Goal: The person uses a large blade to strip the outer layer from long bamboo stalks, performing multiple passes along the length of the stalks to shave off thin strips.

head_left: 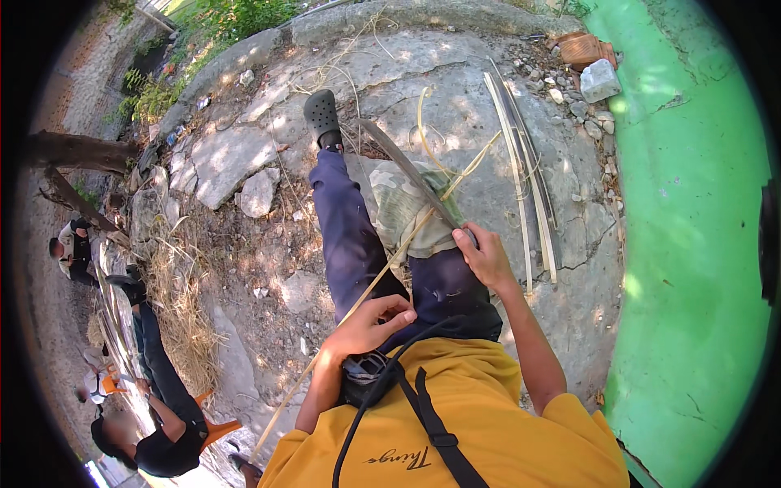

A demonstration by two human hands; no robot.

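Observation:
In my right hand (pixel 486 259) is a long knife with a dark, flat blade (pixel 407 169); its handle is hidden by my fingers. The blade slants away to the left, over a camouflage cloth (pixel 393 195) draped on my leg. A long, pale strip, apparently bamboo (pixel 390 264), passes under the blade, its far end curling beyond it. Near my waist, my left hand (pixel 370 325) has loosely bent fingers, thumb and forefinger apart, and no object shows between them. The strip runs close by this hand and behind the wrist, toward the lower left.
Several split strips (pixel 525 175) lie on the cracked concrete at right, beside a green wall (pixel 687 244). Rubble and a grey block (pixel 599 80) sit at far right. Leftward are dry straw (pixel 183 305), a tree trunk (pixel 77 153) and a seated person (pixel 167 398) with others beyond.

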